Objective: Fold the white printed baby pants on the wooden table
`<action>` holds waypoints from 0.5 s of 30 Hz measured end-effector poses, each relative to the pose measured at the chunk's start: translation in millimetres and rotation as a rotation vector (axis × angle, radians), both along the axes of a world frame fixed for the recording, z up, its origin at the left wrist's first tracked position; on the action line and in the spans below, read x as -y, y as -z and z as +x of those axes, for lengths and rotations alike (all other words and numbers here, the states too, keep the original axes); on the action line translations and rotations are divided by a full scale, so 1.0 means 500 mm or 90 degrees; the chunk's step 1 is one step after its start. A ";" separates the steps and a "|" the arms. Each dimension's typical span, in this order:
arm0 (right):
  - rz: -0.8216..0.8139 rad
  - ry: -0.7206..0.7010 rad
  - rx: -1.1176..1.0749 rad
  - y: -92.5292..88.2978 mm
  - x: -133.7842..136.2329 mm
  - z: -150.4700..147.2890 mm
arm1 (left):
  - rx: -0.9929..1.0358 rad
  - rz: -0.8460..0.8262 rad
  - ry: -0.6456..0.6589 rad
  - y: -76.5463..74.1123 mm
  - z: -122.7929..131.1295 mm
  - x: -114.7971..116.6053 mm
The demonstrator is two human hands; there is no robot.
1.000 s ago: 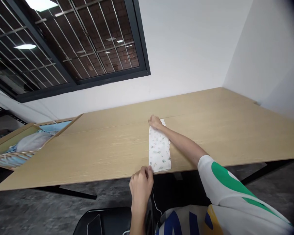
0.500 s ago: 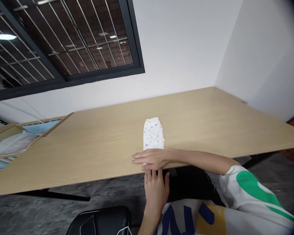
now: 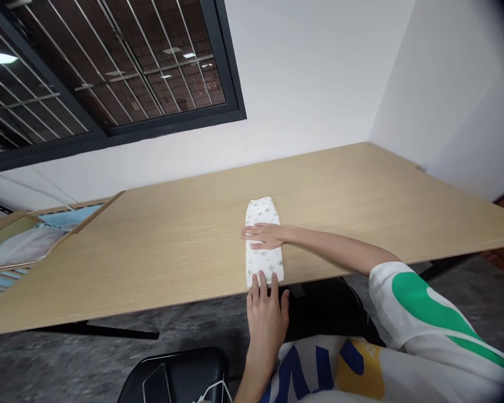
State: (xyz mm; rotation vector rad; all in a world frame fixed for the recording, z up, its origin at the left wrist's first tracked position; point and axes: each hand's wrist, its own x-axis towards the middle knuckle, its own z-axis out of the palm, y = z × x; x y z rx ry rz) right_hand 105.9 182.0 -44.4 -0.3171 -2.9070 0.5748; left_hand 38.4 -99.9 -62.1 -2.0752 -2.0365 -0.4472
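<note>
A white cloth with a small printed pattern (image 3: 264,259) lies flat as a narrow strip, its near end close to the table's front edge. Across its middle, my right hand (image 3: 264,235) rests palm down with the fingers out straight. At the near end, the fingertips of my left hand (image 3: 265,313) lie on the cloth, fingers stretched and slightly apart. Neither hand grips anything. The cloth looks folded, but its kind of item cannot be made out.
The wooden table (image 3: 185,246) runs back to a white wall below a barred window (image 3: 151,67). At the left end stands a wooden crib-like frame (image 3: 84,224) with a pale bundle (image 3: 31,245) inside. A black chair (image 3: 176,378) is below the front edge.
My right hand has slid away from me along the cloth, from its near end to its middle, uncovering the near part. My left hand has stayed at the near end.
</note>
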 end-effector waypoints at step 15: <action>0.099 0.292 -0.019 -0.034 -0.176 -0.042 | -0.032 0.001 0.012 -0.010 -0.015 -0.002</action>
